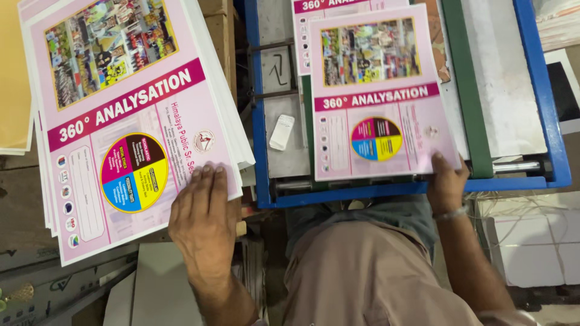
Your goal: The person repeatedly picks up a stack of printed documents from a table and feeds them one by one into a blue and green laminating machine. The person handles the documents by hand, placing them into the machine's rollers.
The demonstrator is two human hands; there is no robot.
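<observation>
A tall stack of pink printed sheets (121,121) lies at the left, each with a photo collage, a magenta band and a four-coloured circle. My left hand (202,220) rests flat on the top sheet's near corner, fingers together. On the blue-framed machine bed (261,121) lies one more pink sheet (377,96), over another of the same kind behind it. My right hand (446,181) grips that sheet's near right corner, thumb on top. A bangle sits on that wrist.
A small white block (281,131) lies on the grey machine plate. A green strip (468,90) and a metal roller (513,166) run along the machine's right side. White panels (531,253) stand lower right. Cardboard (160,284) lies below the stack.
</observation>
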